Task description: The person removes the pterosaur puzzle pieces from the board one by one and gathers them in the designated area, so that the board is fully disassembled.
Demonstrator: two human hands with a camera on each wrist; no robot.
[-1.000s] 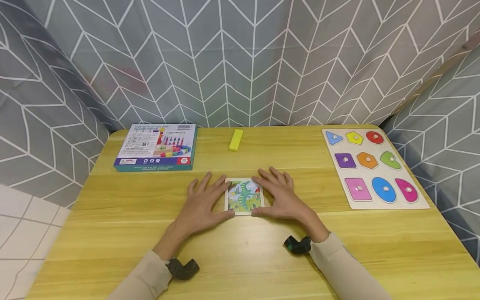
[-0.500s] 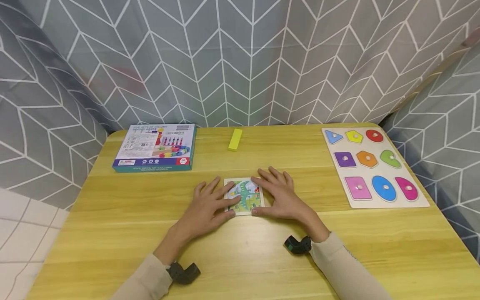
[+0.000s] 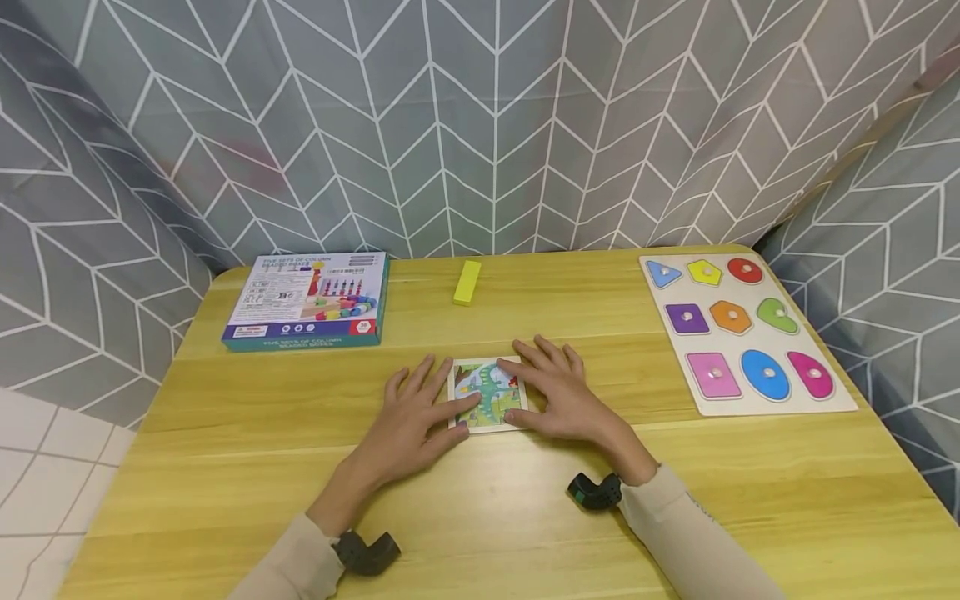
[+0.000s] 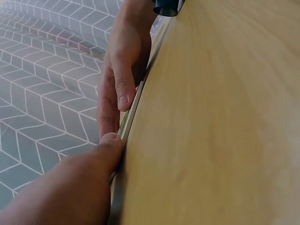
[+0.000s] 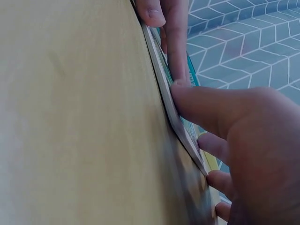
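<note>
A small jigsaw puzzle [image 3: 491,392] in a pale frame, picturing a green winged dinosaur, lies flat on the table between both hands in the head view. My left hand [image 3: 408,417] rests at its left side, index fingertip on the picture and thumb by the lower left corner. From the other side my right hand [image 3: 562,396] touches it, its index finger on the upper right part and its thumb on the lower right. Fingers of both hands are spread and fairly straight. The left wrist view shows the puzzle's thin edge [image 4: 133,110] low along the tabletop.
At the back left lies a boxed bead set [image 3: 306,300]. A yellow block [image 3: 467,282] lies behind the puzzle. On the right is a shape board [image 3: 701,396] with several coloured knobbed pieces. A patterned grey curtain [image 3: 465,125] hangs behind the wooden table [image 3: 480,517].
The left index finger has moved from the frame's edge onto the picture; the middle finger crossed onto it and drew back. The right thumb has shifted slightly inward. The puzzle stays in place.
</note>
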